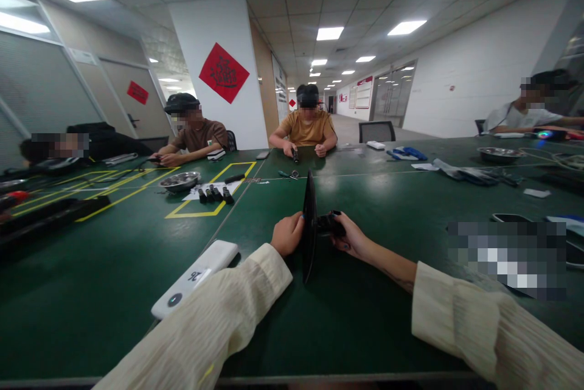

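Between my hands a thin black panel stands upright, seen almost edge-on, so its face and exact kind do not show. A short black handle-like part juts from its right side. My left hand is closed at the panel's left side, thumb against it, other fingers curled. My right hand wraps round the black part. Near my left forearm lies a white power-bank-like device marked with a number.
On the green table are a metal bowl, several black cylindrical parts, pliers, a blurred-out object at right and another metal bowl. A person sits opposite, holding a dark tool; others sit around.
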Demonstrator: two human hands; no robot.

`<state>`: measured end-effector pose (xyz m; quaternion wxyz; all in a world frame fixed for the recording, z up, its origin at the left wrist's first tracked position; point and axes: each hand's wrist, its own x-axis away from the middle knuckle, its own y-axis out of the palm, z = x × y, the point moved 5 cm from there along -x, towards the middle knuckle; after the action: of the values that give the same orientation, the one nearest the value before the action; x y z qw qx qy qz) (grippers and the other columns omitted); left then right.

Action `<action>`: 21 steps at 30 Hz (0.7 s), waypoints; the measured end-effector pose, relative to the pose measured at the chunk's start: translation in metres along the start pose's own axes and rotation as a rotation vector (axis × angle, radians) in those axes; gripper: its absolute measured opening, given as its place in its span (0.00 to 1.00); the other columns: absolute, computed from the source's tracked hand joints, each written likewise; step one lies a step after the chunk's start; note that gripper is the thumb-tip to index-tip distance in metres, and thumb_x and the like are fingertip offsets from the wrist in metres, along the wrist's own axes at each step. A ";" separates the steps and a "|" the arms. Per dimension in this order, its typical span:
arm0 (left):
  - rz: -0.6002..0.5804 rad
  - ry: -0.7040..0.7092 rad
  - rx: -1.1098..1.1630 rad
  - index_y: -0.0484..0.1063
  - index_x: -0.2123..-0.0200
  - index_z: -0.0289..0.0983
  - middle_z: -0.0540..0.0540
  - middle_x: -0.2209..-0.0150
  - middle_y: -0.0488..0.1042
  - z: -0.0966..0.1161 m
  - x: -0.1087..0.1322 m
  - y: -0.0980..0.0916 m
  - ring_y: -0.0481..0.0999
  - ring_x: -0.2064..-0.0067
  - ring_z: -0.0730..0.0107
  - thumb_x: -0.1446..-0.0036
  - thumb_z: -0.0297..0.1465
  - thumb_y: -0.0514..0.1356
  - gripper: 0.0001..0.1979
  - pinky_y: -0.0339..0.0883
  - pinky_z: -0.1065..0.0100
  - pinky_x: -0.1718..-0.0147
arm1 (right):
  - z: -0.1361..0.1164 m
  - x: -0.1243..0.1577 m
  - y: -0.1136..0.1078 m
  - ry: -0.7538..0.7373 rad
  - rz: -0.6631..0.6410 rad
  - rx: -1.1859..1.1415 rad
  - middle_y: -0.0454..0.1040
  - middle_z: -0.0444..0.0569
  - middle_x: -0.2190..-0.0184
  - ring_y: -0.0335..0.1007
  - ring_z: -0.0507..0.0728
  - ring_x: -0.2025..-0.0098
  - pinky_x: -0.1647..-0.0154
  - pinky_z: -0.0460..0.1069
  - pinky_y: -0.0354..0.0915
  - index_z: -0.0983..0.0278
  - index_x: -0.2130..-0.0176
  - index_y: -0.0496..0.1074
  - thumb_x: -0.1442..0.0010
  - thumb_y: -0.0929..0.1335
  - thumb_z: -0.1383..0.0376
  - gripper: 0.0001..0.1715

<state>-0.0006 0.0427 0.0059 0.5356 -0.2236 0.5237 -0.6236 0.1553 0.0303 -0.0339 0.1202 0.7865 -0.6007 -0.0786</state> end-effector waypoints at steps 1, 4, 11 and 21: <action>0.002 -0.001 -0.001 0.70 0.62 0.37 0.42 0.65 0.76 0.000 0.000 0.000 0.74 0.62 0.62 0.37 0.36 0.38 0.22 0.59 0.68 0.67 | 0.000 0.000 0.000 -0.003 -0.006 0.001 0.65 0.38 0.87 0.52 0.47 0.91 0.91 0.39 0.39 0.60 0.60 0.56 0.44 0.59 0.53 0.16; 0.003 -0.004 -0.007 0.70 0.62 0.37 0.42 0.64 0.76 -0.001 -0.001 0.001 0.74 0.62 0.61 0.38 0.36 0.39 0.21 0.59 0.68 0.66 | -0.001 0.000 0.001 0.000 -0.005 0.006 0.65 0.38 0.88 0.51 0.47 0.91 0.91 0.39 0.39 0.60 0.61 0.55 0.44 0.59 0.53 0.15; -0.002 -0.001 -0.004 0.70 0.60 0.38 0.43 0.62 0.76 -0.001 -0.001 0.002 0.74 0.60 0.62 0.39 0.36 0.42 0.18 0.60 0.68 0.64 | 0.001 -0.001 0.000 -0.001 0.014 0.001 0.65 0.38 0.88 0.52 0.47 0.91 0.92 0.39 0.39 0.60 0.62 0.55 0.44 0.59 0.53 0.14; 0.006 0.012 -0.015 0.69 0.60 0.38 0.44 0.63 0.76 -0.001 -0.001 0.002 0.75 0.60 0.62 0.37 0.37 0.39 0.21 0.61 0.68 0.65 | 0.000 0.000 0.000 0.020 0.025 -0.002 0.65 0.39 0.88 0.52 0.47 0.91 0.91 0.39 0.39 0.59 0.62 0.55 0.44 0.58 0.54 0.14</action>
<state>-0.0002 0.0446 0.0038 0.5329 -0.2222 0.5321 -0.6194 0.1553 0.0303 -0.0339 0.1279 0.7795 -0.6092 -0.0700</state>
